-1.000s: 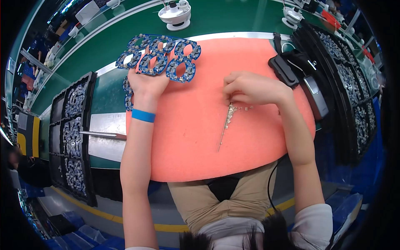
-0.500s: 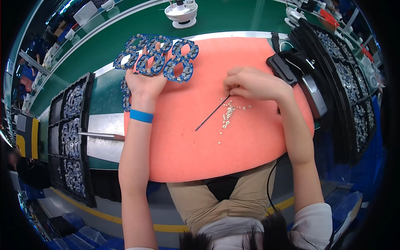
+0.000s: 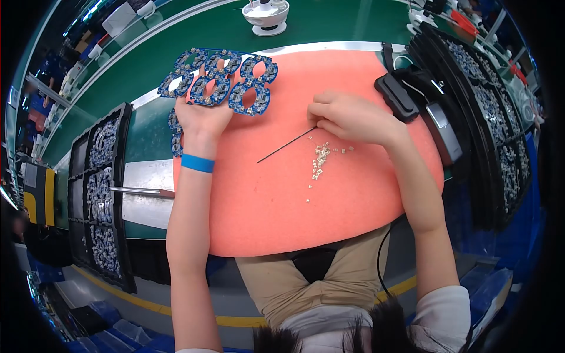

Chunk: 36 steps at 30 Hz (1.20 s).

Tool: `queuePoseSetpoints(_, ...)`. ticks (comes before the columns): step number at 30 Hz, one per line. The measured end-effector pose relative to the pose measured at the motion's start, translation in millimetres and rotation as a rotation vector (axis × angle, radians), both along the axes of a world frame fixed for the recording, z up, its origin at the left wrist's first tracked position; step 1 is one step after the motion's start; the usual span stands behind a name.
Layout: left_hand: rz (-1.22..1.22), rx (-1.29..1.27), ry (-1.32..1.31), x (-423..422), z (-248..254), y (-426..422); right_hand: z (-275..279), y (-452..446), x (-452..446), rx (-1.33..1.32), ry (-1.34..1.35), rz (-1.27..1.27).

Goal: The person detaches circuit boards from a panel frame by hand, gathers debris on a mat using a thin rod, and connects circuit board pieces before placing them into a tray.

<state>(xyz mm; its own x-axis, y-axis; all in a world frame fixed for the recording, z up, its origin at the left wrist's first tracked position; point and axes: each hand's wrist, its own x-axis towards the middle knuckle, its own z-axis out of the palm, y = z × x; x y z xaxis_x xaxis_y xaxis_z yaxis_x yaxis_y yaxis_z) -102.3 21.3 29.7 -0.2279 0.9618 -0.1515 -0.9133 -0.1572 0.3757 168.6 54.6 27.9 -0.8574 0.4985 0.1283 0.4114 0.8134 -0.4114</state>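
My left hand (image 3: 203, 117) holds up a panel of joined blue ring-shaped circuit boards (image 3: 210, 89) from below, over the far left part of the orange mat (image 3: 265, 217); its fingers are mostly behind the boards. Pinched in my right hand (image 3: 341, 116) is a thin dark rod (image 3: 286, 145), slanting down to the left with its free tip over the mat. Small pale square parts (image 3: 319, 159) lie in a loose pile on the mat, just below my right fingers. More blue boards (image 3: 175, 132) show left of my left wrist.
Black trays of blue boards stand at the left (image 3: 101, 194) and right (image 3: 488, 106). Metal tweezers (image 3: 143, 191) rest beside the left tray. Black devices (image 3: 397, 97) lie at the mat's right edge. A white dispenser (image 3: 266, 17) stands on the green table.
The rod has swung from lying along the small parts to pointing left, away from them. My right hand has shifted slightly left and up. The board panel has moved slightly left.
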Motion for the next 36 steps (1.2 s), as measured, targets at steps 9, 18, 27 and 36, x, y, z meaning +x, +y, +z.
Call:
queuePoseSetpoints(9, 0.009, -0.012, 0.044, 5.7, -1.1, 1.7, 10.5, 0.5, 15.4, -0.252, -0.181, 0.114)
queuePoseSetpoints(18, 0.011, -0.009, 0.065, 3.9, 0.2, 0.3, 12.8, -2.6, 11.2, -0.362, -0.142, 0.192)
queuePoseSetpoints(27, -0.008, -0.004, 0.045, 3.3, -3.4, 2.0, 7.5, -4.1, 12.2, -0.339, -0.116, 0.176)
queuePoseSetpoints(36, 0.003, -0.046, 0.028, 14.2, 0.7, -3.5, 6.7, 2.8, 20.0, -0.238, -0.090, 0.011)
